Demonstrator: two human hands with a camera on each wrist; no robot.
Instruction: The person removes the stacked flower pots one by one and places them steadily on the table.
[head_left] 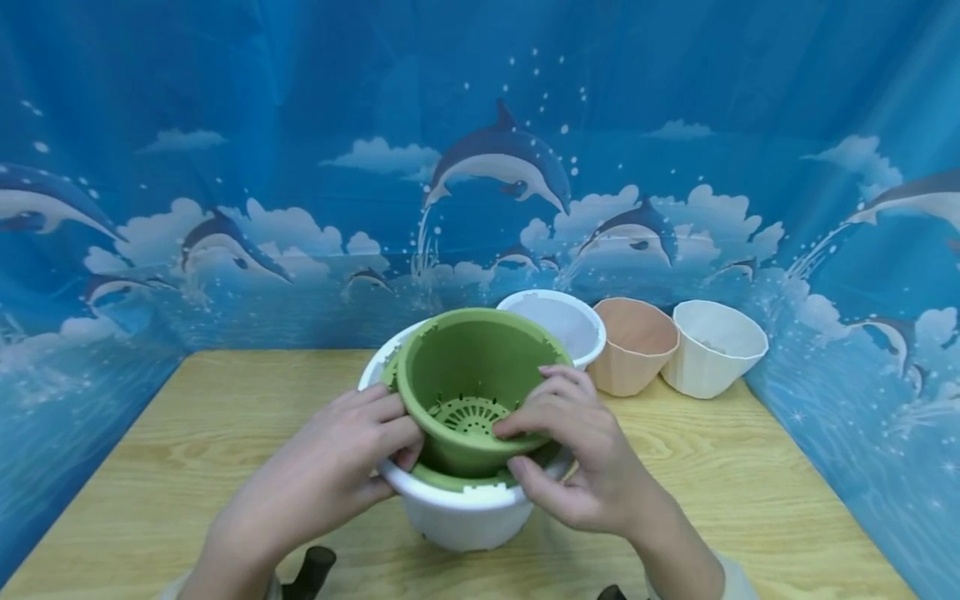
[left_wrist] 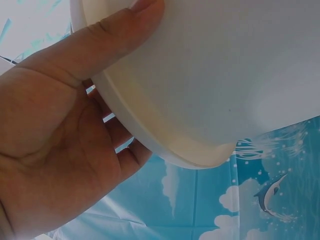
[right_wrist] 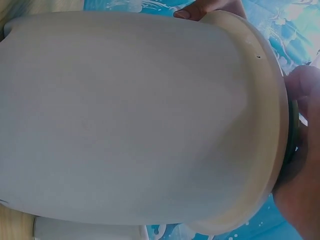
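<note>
A green flowerpot with a slotted bottom stands raised and slightly tilted inside a white flowerpot. Between the two shows another green rim, set inside the white one. My left hand grips the white pot's rim at the left; in the left wrist view its thumb lies on the outer wall, fingers over the rim. At the right front, my right hand pinches the raised green pot's rim, fingers inside and thumb outside. The right wrist view is mostly filled by the white pot's wall.
Behind and to the right stand another white pot, a peach-coloured pot and a cream faceted pot. The wooden table meets a blue dolphin-print curtain at the back and sides.
</note>
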